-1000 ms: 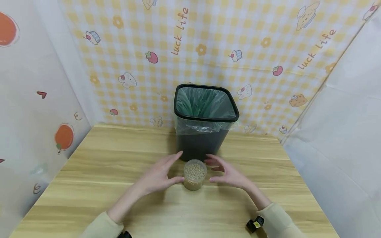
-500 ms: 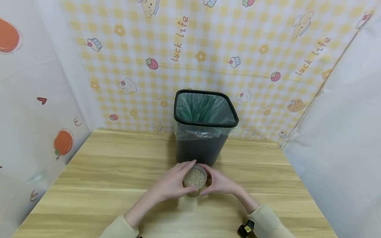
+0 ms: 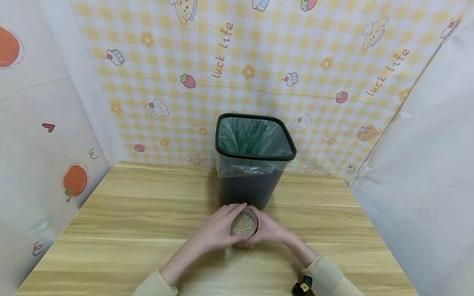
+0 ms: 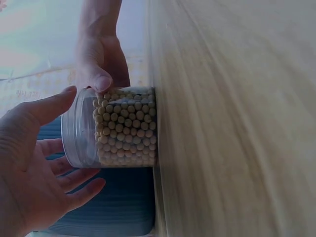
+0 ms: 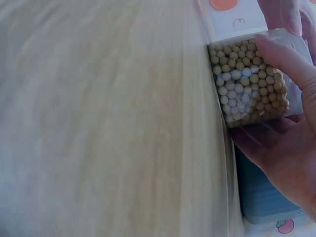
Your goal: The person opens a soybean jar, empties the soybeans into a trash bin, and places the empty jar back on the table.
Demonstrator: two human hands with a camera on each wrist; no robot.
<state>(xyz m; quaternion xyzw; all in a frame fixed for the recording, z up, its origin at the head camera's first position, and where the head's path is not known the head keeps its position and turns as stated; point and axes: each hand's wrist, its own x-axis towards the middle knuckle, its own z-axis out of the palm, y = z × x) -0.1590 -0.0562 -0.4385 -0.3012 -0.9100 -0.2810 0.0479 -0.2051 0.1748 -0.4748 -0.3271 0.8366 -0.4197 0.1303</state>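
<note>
A clear plastic jar (image 3: 244, 224) of small round tan balls stands upright on the wooden table, just in front of a dark bin. From its left side my left hand (image 3: 214, 231) curves round the upper part, thumb in front and fingers behind. In the left wrist view that thumb tip is right at the clear rim, and the fingertips pass partly behind the jar (image 4: 126, 126). My right hand (image 3: 271, 228) grips the opposite side. The right wrist view has its thumb laid across the jar wall (image 5: 247, 84) and its fingers hidden partly behind.
Behind the jar stands the bin (image 3: 242, 189), with a black rim and a green-tinted liner bag (image 3: 244, 135). A checked cloth (image 3: 166, 82) hangs at the back, and pale sheets (image 3: 418, 144) flank both sides of the table (image 3: 148, 193).
Both hands have come inward from either side of the jar and closed round it. The head view has tilted slightly, so the bin sits lower in frame.
</note>
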